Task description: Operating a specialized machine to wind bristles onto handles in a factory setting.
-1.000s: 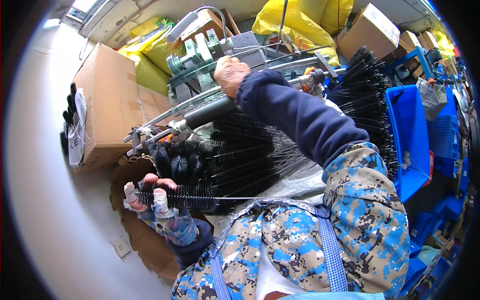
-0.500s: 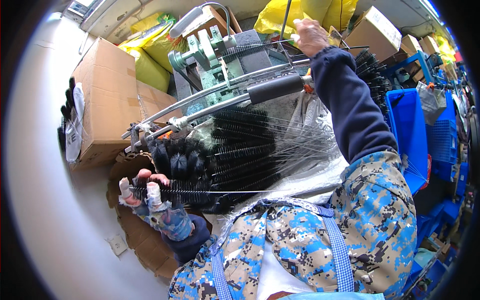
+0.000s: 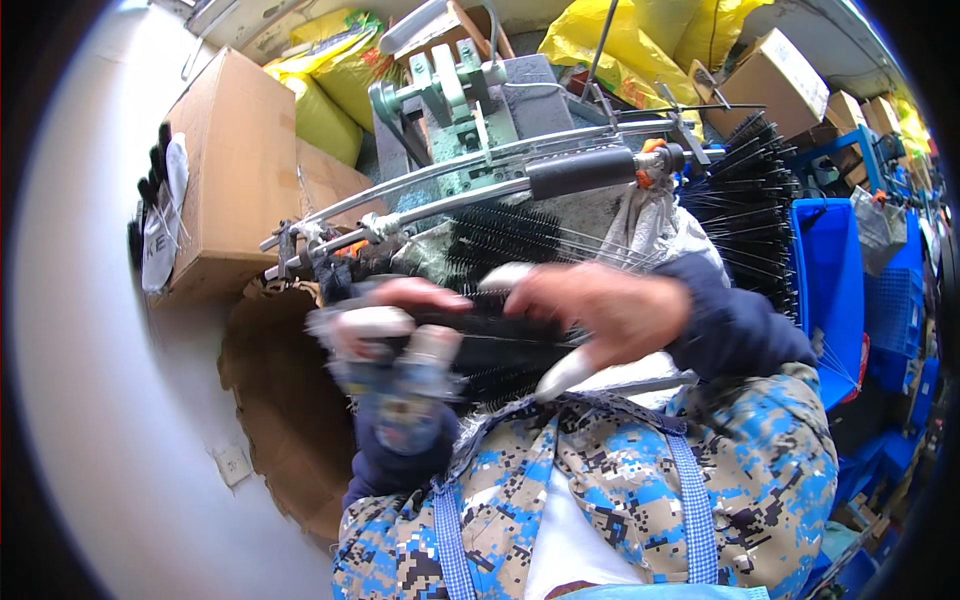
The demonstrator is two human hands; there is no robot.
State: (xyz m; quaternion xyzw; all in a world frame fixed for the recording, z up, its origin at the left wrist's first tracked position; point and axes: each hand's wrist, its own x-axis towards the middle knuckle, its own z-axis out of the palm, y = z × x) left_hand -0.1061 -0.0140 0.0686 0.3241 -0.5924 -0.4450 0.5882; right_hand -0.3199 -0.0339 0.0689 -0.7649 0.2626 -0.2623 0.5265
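My left hand (image 3: 390, 335), with white tape round its fingers, is smeared by motion above a pile of black wire brushes (image 3: 500, 365). Whether a brush is in its fingers I cannot tell. Close to its right, my right hand (image 3: 605, 310) is spread over the same pile, taped thumb and forefinger wide apart. Dark blurred bristles lie between the two hands. Beyond the pile, a metal rail with a black foam sleeve (image 3: 580, 174) runs across in front of a green bench machine (image 3: 462, 120).
A large cardboard box (image 3: 225, 165) stands at the left, with a torn carton (image 3: 285, 400) below it. More black brushes (image 3: 745, 205) bunch at the right beside a blue bin (image 3: 828, 290). Yellow sacks (image 3: 625, 50) lie at the back.
My right hand has come down from the machine's far right to the brush pile. My left hand has moved right and slightly up, toward it. The brush seen earlier across the machine is gone from there.
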